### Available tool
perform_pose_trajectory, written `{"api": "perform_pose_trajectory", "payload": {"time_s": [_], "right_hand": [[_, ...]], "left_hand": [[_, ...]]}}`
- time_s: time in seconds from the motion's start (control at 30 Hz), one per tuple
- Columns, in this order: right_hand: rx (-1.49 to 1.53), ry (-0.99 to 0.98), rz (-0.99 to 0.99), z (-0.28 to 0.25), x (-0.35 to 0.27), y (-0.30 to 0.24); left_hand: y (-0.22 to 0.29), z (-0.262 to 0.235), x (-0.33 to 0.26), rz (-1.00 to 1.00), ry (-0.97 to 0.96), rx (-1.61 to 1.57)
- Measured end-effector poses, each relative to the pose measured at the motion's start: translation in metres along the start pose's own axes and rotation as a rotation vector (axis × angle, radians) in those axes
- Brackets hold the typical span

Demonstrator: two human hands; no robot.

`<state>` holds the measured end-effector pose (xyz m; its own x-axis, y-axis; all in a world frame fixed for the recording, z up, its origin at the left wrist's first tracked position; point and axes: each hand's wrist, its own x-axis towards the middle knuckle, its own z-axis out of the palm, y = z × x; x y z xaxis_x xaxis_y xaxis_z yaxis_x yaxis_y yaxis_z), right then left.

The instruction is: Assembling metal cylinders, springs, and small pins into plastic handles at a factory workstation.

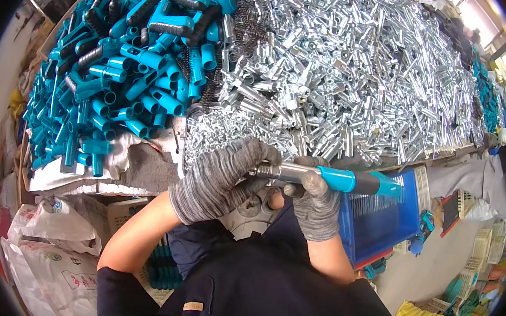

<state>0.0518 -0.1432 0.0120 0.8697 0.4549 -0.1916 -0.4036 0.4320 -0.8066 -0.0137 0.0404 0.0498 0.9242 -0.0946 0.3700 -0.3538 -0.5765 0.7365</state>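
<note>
I hold a tool with a silver metal shaft and a teal-and-black body (352, 182) level in front of my chest. My left hand (218, 176), in a grey striped knit glove, is closed around the metal end at the left. The fingers of my right hand (316, 208), gloved the same way, grip it where the metal meets the teal part. What exactly the left fingertips press on is hidden. Just beyond my left hand lies a heap of small metal fittings (222, 132).
Teal pistol-shaped housings (125, 68) with black grips pile up at the left of the bench. Silver metal parts (357, 71) cover its middle and right, with dark springs (252, 28) between. A blue crate (379, 223) stands right of me. White sacks (52, 249) lie lower left; another person's hand (504, 137) shows far right.
</note>
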Motion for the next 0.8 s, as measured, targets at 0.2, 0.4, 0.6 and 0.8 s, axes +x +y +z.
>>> {"api": "perform_pose_trajectory", "payload": {"time_s": [0.2, 0.4, 0.6, 0.8], "right_hand": [[-0.037, -0.107, 0.038, -0.016, 0.008, 0.007], [-0.124, -0.025, -0.049, -0.01, 0.007, 0.008], [-0.038, -0.106, 0.006, -0.018, 0.011, 0.009], [-0.186, -0.045, -0.054, -0.01, 0.009, 0.009]], "left_hand": [[0.016, -0.019, 0.006, -0.75, -0.308, -0.276], [-0.004, -0.008, -0.007, -0.198, 0.02, -0.024], [0.002, -0.003, -0.008, -0.141, 0.043, -0.026], [0.004, -0.008, -0.004, -0.603, -0.275, -0.45]]}}
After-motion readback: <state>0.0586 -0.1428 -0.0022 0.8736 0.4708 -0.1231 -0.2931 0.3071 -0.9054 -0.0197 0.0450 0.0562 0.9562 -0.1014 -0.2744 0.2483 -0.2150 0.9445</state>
